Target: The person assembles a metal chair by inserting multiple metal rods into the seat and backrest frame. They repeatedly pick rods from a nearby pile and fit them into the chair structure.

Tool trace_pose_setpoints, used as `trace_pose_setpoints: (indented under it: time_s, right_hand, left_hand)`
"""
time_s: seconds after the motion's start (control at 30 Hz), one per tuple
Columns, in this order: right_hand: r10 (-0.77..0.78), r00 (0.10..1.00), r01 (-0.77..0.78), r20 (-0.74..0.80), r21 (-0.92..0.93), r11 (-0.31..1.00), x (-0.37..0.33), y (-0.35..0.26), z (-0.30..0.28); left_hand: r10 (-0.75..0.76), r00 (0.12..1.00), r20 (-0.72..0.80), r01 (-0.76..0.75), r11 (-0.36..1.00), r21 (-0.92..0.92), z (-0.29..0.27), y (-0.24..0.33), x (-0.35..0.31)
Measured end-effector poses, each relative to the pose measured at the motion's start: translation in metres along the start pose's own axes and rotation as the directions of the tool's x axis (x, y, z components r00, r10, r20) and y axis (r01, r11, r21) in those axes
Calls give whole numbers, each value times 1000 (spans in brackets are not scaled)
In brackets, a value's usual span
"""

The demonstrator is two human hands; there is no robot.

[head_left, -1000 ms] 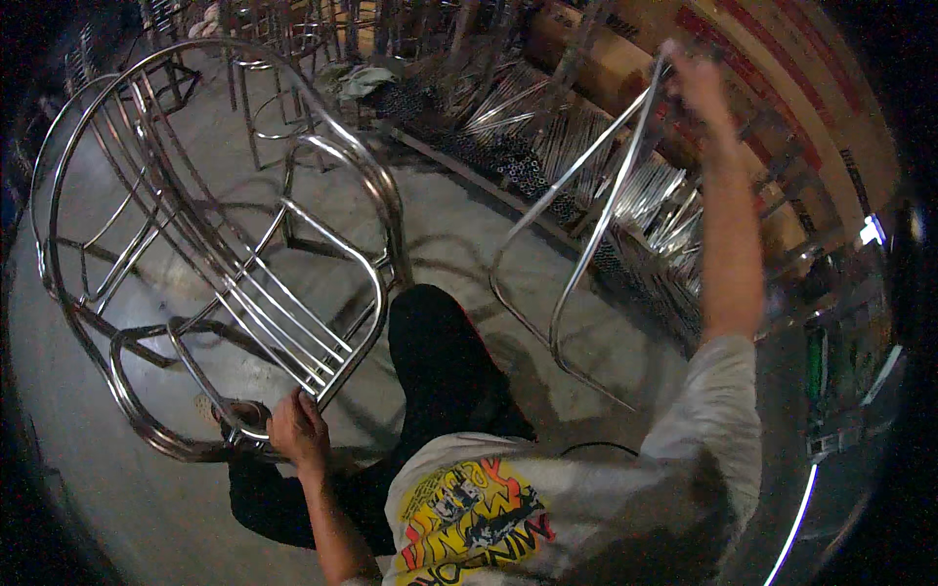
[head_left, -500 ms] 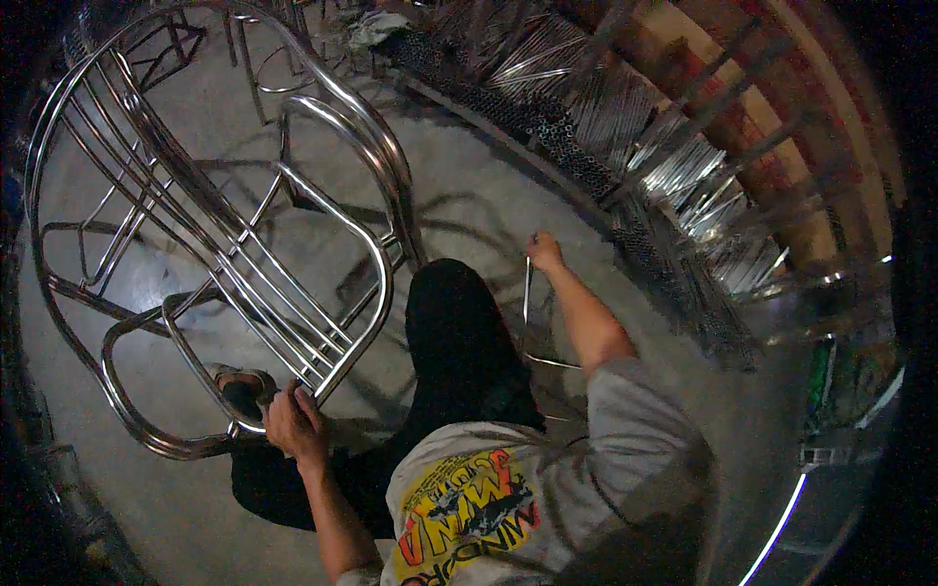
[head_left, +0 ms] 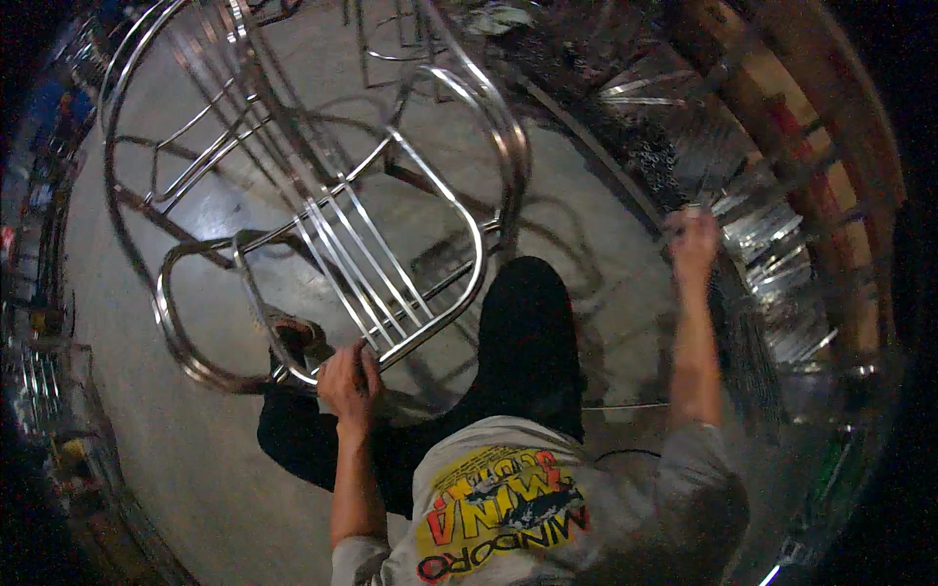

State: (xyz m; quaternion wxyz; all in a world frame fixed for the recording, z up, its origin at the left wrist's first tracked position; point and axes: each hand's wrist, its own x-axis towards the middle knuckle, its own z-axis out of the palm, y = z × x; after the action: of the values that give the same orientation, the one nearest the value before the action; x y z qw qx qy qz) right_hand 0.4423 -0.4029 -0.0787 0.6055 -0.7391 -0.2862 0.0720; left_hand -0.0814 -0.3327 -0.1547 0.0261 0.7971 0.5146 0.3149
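A shiny tubular metal chair frame (head_left: 469, 215), with bent side loops and several parallel seat bars, stands tilted on the floor in front of me. My left hand (head_left: 349, 386) is closed round its near edge, close to where the seat bars end. Out to the right, my right hand (head_left: 692, 242) is raised beside a pile of metal tubes, its arm stretched forward. Its fingers look curled, and a small bright spot shows at their top. Motion smears this hand, so I cannot make out what it holds.
Many metal tubes (head_left: 782, 254) lie heaped at the right behind a long dark rail (head_left: 586, 146). Another metal frame (head_left: 391, 57) stands at the far side. A dark cable (head_left: 625, 452) runs across the floor by my right side. Cluttered items line the left edge.
My right hand has swung right and away from my knee; the thin rod seen in it before no longer shows clearly. The chair frame and left hand appear further right as the view shifts.
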Motion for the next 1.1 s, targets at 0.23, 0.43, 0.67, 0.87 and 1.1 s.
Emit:
trace_pose_setpoints:
  time_s: [0.23, 0.43, 0.67, 0.87, 1.1]
  right_hand:
    - [-404, 914, 246, 41, 735, 632, -34, -242, -67]
    - [-764, 634, 273, 119, 890, 365, -89, -305, -72]
    - [-864, 463, 322, 196, 872, 370, -127, -285, -66]
    - [-787, 563, 314, 251, 816, 485, -141, -209, -52]
    - [-563, 725, 66, 398, 773, 631, -126, -165, -110]
  left_hand:
    - [-171, 985, 21, 167, 921, -352, -22, 17, 20]
    - [-66, 964, 257, 263, 374, -889, -40, 90, 92]
    - [-2, 971, 237, 211, -454, -866, -61, 117, 237]
    - [-277, 960, -39, 97, 459, -883, -36, 60, 237]
    - [-255, 862, 437, 402, 870, -285, 61, 48, 159]
